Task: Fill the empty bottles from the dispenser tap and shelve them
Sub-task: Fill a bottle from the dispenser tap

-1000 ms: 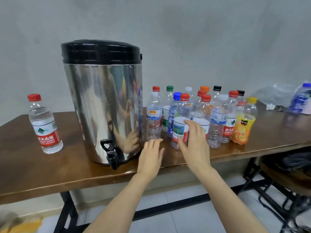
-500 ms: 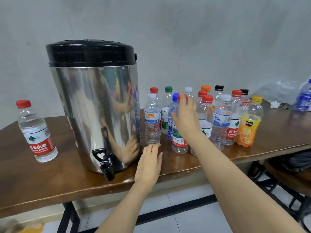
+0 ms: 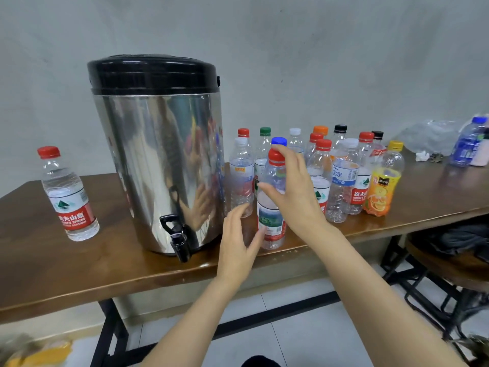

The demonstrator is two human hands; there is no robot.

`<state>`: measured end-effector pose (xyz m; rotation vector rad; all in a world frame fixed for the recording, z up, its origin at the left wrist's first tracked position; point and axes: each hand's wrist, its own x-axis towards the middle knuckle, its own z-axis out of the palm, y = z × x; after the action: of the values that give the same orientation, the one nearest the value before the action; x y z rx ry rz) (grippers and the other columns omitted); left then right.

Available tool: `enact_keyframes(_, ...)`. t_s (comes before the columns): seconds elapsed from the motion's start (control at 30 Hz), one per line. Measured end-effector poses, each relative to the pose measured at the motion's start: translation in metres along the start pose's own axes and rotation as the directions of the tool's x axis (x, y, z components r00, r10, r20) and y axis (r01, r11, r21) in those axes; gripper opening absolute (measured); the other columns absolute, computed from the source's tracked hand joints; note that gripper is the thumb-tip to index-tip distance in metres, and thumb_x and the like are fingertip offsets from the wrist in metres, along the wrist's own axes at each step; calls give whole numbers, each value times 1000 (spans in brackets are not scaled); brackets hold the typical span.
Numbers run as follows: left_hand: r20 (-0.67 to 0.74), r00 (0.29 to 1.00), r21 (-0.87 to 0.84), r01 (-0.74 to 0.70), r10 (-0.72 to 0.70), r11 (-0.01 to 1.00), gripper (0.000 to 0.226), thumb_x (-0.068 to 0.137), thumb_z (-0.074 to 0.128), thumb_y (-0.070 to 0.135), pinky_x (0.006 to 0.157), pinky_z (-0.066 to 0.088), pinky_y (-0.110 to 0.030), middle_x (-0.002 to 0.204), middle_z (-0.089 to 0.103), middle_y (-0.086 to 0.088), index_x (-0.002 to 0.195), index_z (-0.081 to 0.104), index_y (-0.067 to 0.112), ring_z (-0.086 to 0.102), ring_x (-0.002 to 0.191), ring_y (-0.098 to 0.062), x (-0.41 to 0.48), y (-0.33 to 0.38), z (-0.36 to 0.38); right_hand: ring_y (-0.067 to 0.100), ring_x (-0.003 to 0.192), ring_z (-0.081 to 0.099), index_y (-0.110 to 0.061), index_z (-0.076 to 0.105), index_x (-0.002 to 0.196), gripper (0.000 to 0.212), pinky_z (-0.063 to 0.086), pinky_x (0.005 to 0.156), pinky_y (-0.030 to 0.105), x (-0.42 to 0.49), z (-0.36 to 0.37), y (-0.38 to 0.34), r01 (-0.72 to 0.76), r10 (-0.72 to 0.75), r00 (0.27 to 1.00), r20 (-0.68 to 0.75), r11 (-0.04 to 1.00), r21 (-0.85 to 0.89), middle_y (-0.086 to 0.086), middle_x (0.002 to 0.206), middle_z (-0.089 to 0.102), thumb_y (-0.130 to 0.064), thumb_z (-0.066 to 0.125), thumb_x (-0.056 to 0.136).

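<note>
The round steel dispenser [image 3: 158, 160] with its black lid stands on the brown wooden table [image 3: 39, 260]. Just right of it stands the clear red-capped plastic bottle [image 3: 270, 221], my right hand [image 3: 293, 192] curled round its shoulder, my left hand [image 3: 235, 242] spread, thumb beside the label. I'd grip low with the left, then twist the red cap [image 3: 276, 157] off before the black tap [image 3: 177, 239].

"NONGFU SPRING" on the left bottle [image 3: 71, 207]
</note>
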<state>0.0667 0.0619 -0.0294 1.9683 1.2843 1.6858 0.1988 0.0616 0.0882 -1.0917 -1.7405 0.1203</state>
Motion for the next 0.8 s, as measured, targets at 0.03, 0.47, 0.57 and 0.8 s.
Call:
enact_keyframes(0.03, 4, 1000, -53, 9, -9, 999, 64, 89, 69, 41, 109, 29, -12, 141, 43, 14, 143, 37, 28, 37, 135, 1, -5, 7, -5, -1, 119, 41, -24, 36, 143, 68, 33, 97, 6, -8, -3, -7, 0, -1, 1000, 11, 999, 49, -3, 139, 41, -20, 74, 87)
enact_keyframes(0.47, 22, 923, -24, 385, -385, 923, 69, 71, 82, 48, 89, 43, -11, 123, 57, 32, 126, 41, 57, 49, 117, 11, -108, 23, -77, 6, 102, 57, -43, 38, 131, 53, 49, 87, 32, -101, 34, -58, -149, 147, 884, 444, 988, -31, -18, 117, 54, -64, 55, 85)
enact_keyframes(0.57, 11, 918, 126, 393, -397, 911, 78, 68, 77, 53, 95, 43, -24, 126, 53, 30, 137, 42, 47, 43, 119, 0, -126, 9, -84, 13, 88, 57, -29, 53, 108, 58, 45, 71, 31, -100, 39, -58, -67, 231, 877, 421, 927, -370, -11, 98, 56, -77, 33, 82)
enact_keyframes(0.8, 43, 888, 207, 440, -457, 874, 85, 73, 82, 45, 94, 39, -21, 130, 50, 27, 143, 35, 46, 43, 119, -1, -138, -10, -92, 5, 84, 51, -18, 69, 114, 24, 36, 76, 9, -96, 55, -46, -87, 139, 783, 606, 990, -114, -5, 97, 54, -31, 61, 95)
